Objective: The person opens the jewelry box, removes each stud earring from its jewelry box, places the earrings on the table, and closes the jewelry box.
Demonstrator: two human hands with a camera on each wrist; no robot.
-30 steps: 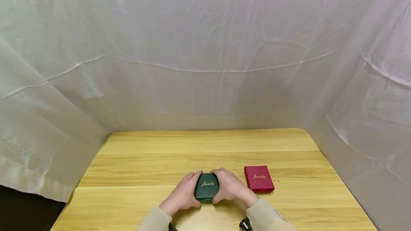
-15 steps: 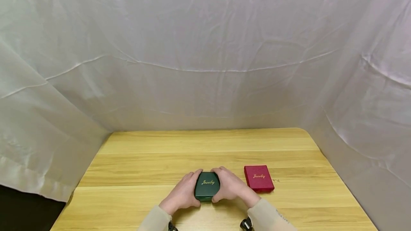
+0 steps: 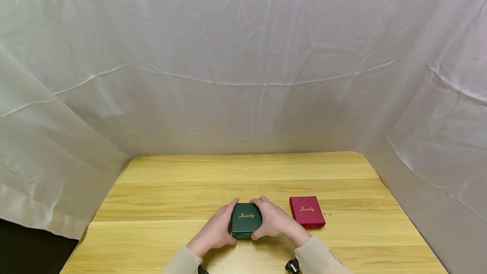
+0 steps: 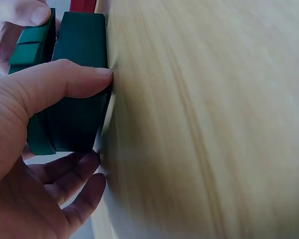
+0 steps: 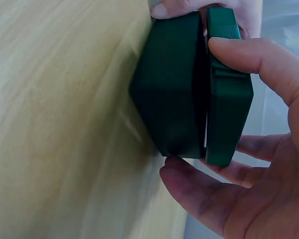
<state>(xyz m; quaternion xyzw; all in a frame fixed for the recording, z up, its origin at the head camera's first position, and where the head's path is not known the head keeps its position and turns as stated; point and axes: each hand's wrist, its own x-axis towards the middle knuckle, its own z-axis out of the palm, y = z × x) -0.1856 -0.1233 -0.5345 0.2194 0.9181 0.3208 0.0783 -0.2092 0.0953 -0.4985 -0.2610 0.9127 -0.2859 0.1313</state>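
Observation:
A dark green jewelry box with gold "Jewelry" lettering on its lid [image 3: 246, 224] is held between both hands near the table's front. My left hand [image 3: 214, 228] grips the base [image 4: 79, 40] from the left, its thumb on the front wall close to the tabletop. From the other side my right hand [image 3: 272, 219] pinches the lid, its thumb [image 5: 239, 52] on the lid's ribbed front edge. A narrow gap parts the lid from the base in both wrist views. The inside of the box is hidden.
To the right lies a red jewelry box [image 3: 307, 211], closed, with the same gold lettering. The wooden table [image 3: 171, 189] has pale fabric curtains [image 3: 247, 109] behind it and at both sides.
The green lid has risen slightly and moved a little away from me, with the right hand following it. The red box stays where it was.

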